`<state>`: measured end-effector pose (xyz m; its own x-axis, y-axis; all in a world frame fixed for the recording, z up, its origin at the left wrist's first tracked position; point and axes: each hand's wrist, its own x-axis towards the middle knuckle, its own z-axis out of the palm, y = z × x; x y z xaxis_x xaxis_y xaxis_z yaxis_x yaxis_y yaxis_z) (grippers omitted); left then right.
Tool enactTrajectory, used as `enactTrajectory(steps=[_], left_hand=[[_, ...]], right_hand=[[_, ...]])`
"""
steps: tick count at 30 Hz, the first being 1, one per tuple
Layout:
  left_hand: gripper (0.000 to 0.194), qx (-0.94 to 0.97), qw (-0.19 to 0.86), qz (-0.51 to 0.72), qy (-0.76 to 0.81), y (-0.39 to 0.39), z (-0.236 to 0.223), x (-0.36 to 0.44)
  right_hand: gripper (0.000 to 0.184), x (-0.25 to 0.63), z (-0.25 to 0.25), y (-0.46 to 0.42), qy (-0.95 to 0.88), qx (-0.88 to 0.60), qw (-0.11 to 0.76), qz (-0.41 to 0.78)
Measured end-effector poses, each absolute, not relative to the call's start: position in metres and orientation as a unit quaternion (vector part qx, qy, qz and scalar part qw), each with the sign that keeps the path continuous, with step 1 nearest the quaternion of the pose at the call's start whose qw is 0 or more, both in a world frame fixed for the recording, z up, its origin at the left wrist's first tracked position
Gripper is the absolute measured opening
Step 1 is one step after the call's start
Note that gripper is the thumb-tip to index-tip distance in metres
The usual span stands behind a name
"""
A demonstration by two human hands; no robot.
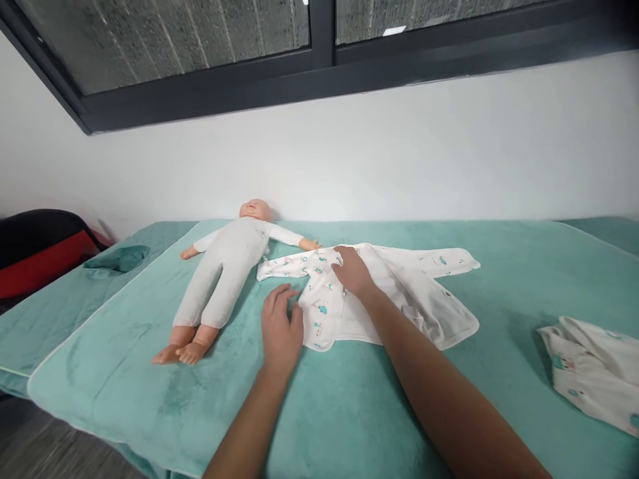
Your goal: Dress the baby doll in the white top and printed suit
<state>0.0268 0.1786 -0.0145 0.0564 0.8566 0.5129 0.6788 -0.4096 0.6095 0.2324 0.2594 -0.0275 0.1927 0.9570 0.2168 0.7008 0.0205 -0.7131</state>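
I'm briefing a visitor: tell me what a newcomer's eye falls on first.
Probably the baby doll, lying face up toward the left of the green cover. Next, the printed shirt spread beside it, with the right hand on top. Then the printed cloth at the picture's right edge.

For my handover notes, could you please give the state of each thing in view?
Doll: face up, arms spread
Jacket: spread out, front open
Other garment: bunched up
Left hand: loosely curled, at jacket's edge
Right hand: resting on jacket
Sheet: spread out
Window: cannot tell whether shut
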Motion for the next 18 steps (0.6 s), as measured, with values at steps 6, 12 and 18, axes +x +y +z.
enactTrajectory(steps=[6, 12, 18], left_hand=[[0.035, 0.764, 0.121, 0.32, 0.547, 0.221, -0.005, 0.043], [0.043, 0.827, 0.087, 0.251, 0.496, 0.233, -0.013, 0.057], [0.029, 0.78, 0.06, 0.269, 0.562, 0.23, -0.013, 0.055]], right_hand=[[0.045, 0.234, -0.024, 0.258, -0.639, -0.678, 0.33, 0.154], [0.042, 0.232, -0.02, 0.257, -0.664, -0.682, 0.279, 0.123], [0.047, 0.23, -0.024, 0.258, -0.685, -0.698, 0.2, 0.059]])
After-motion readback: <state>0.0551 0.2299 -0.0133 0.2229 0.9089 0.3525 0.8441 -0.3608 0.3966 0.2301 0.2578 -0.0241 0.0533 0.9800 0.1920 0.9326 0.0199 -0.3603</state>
